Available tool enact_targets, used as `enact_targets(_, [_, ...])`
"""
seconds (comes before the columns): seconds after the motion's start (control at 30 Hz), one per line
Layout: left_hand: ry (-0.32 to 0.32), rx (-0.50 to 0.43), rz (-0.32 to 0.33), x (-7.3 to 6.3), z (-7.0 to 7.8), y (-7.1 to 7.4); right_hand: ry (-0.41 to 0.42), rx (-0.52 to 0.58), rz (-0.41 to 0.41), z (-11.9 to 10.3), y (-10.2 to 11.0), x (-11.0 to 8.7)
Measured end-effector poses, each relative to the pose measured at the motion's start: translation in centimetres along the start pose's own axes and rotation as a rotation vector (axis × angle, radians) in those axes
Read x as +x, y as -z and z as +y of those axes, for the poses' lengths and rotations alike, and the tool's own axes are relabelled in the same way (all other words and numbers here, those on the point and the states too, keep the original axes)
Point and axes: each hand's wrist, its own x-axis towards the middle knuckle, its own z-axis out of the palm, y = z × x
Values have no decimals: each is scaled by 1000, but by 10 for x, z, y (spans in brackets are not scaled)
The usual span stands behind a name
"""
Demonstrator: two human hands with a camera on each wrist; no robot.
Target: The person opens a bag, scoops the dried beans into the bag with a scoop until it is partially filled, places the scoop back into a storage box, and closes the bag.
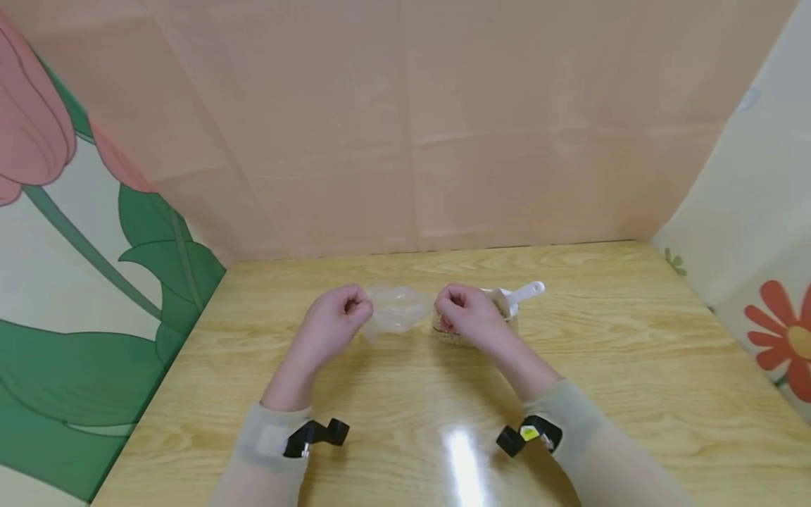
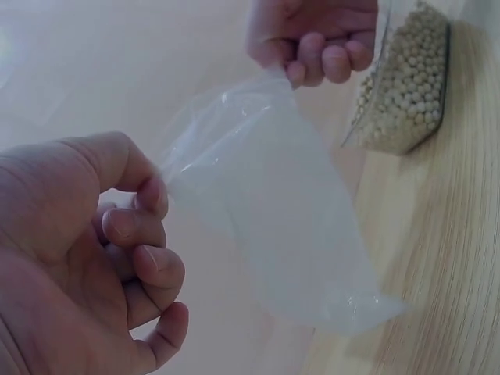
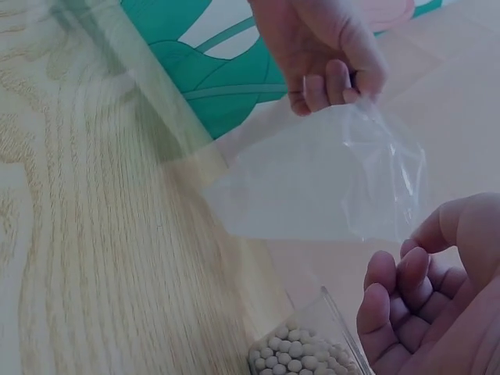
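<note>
A clear plastic bag hangs between my two hands above the table. My left hand pinches one top corner between thumb and forefinger. The opposite corner is pinched by my right hand. In the left wrist view the bag looks flat and empty, its lower end hanging free. Just behind my right hand stands a clear container of small round cream-coloured beans or beads, partly hidden in the head view. A white scoop rests in it, handle pointing right.
The wood-grain table lies under both hands. A pink cloth backdrop rises at its far edge. Printed panels with flowers stand at the left and right sides.
</note>
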Motion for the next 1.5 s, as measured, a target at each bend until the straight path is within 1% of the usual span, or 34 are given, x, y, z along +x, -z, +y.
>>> enact_targets(0.23, [-28,16,-29,6,6,-5,1,-12,-35,-3,-4,-2])
enact_targets(0.5, [-29,-34,-54,12,5,-8,16,5,-79,-2,-6,-2])
enact_targets(0.77, [-19,-77,-67,18,0,-14,21,-17,-73,-6,-4,-7])
enact_targets(0.9, [-15,-72,-65,19,-2,-17,41,-40,-45,-10,1,-11])
enact_targets(1.07, [-29,-40,-71,20,-3,-20,102,-172,19,-19,13,-18])
enact_targets(1.23, [-33,-23,-77,20,-3,-21,165,-320,62,-31,34,-26])
enact_targets(1.37, [-35,-31,-85,19,-1,-21,208,-401,74,-38,52,-32])
enact_targets(1.5, [-41,-39,-101,18,-1,-21,236,-497,59,-44,71,-36])
